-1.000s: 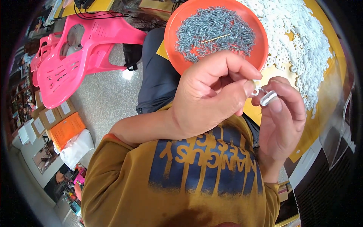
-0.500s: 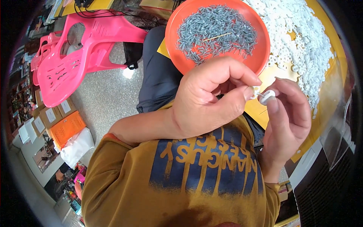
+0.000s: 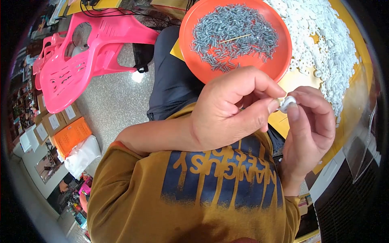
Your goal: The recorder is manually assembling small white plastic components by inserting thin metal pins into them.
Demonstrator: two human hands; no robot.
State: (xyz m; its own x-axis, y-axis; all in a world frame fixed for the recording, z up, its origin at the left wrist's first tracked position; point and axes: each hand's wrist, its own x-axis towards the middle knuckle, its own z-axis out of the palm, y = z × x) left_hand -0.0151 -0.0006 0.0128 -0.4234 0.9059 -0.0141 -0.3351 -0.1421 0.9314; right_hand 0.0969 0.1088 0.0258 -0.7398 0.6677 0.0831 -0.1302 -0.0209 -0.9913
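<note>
In front of my chest, my left hand (image 3: 235,107) pinches a small white plastic piece (image 3: 281,99) between thumb and forefinger, mostly covered by the fingertips. Facing it, my right hand (image 3: 308,125) grips a rounded white plastic piece (image 3: 289,103) with thumb and fingers. The two pieces meet, or nearly so, between my fingertips. Just beyond my left hand stands an orange-red bowl (image 3: 187,50) holding a heap of small metal springs (image 3: 235,30). A thin pale stick (image 3: 235,39) lies across the springs.
A large pile of small white plastic pieces (image 3: 320,40), many with holes, spreads over the yellow surface (image 3: 364,69) at right. Clear plastic film (image 3: 366,133) hangs beside it. Leftward are a pink plastic chair (image 3: 67,77), cardboard boxes (image 3: 54,121) and a white bag (image 3: 83,156).
The two white pieces have come closer together. A bit of spring seen between them earlier is now hidden. My left hand has shifted slightly right.
</note>
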